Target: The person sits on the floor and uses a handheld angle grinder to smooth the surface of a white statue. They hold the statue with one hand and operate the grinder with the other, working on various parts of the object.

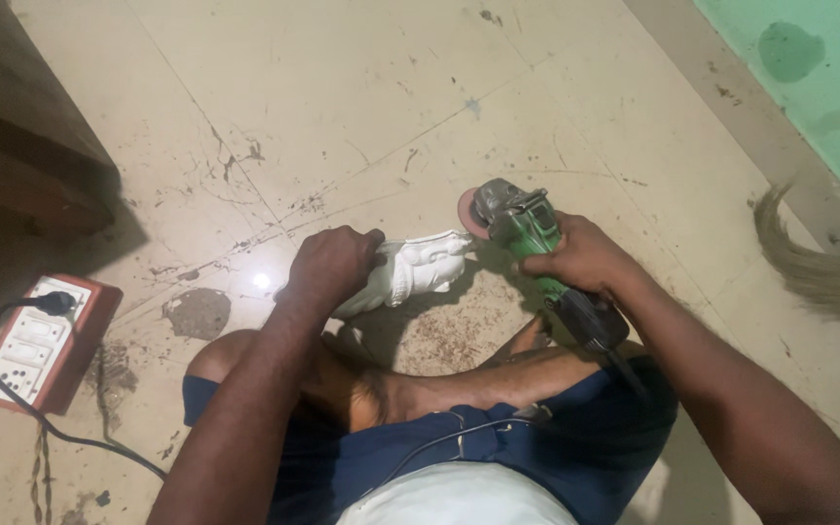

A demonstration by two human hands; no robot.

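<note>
The left hand (331, 264) clamps a white carved figure (410, 272) above the floor (342, 107), its long axis running left-right. The right hand (580, 255) grips a green angle grinder (527, 233), disc touching the figure's right end.

Free: bare tiled floor (362, 87) far of both hands | Left: switch box (36, 340) with cable (12, 379), dark furniture (12, 126) | Right: broom bristles (819, 262), green wall (819, 68) | Near: 1 folded leg (420, 389)
</note>
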